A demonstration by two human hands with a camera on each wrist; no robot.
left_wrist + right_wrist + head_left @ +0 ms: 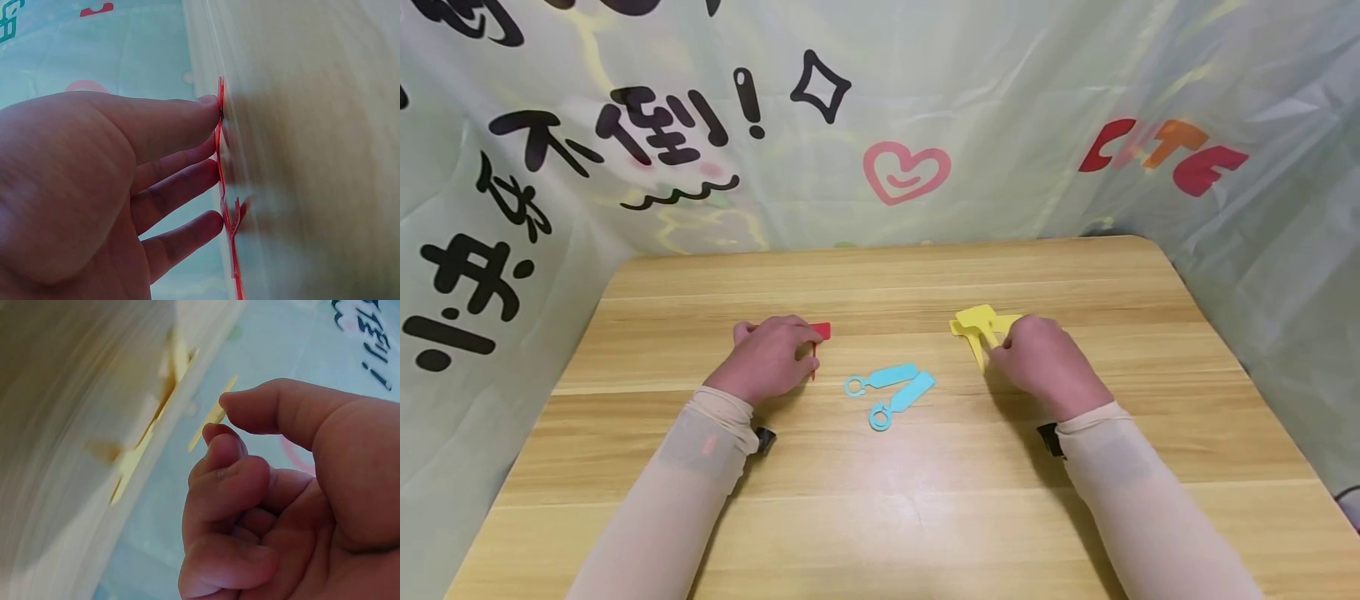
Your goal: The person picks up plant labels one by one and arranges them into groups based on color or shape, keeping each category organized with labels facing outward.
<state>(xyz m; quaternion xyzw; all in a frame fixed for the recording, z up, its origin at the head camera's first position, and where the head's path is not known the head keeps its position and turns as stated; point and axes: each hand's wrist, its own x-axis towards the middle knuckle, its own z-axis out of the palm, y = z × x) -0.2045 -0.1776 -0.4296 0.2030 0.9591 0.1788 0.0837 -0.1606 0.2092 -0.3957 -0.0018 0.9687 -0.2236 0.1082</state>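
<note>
My left hand (769, 360) is over flat red T-shaped plastic labels (822, 331), which its palm and fingers partly hide. In the left wrist view, the thumb and extended fingertips touch the thin red labels (220, 147) along the tabletop. My right hand (1051, 367) pinches one yellow T-shaped plastic label (214, 417) between thumb and index finger, its other fingers curled in. That label hangs just above more yellow labels (130, 465) lying on the table. Between the hands lie two blue labels with ring ends, an upper one (892, 375) and a lower one (914, 392).
A wood-grain table (880, 517) spans the space under both arms. Behind it and at its sides hangs a pale printed cloth (1000, 125) with dark lettering and a pink heart. Bands with small black devices circle both wrists.
</note>
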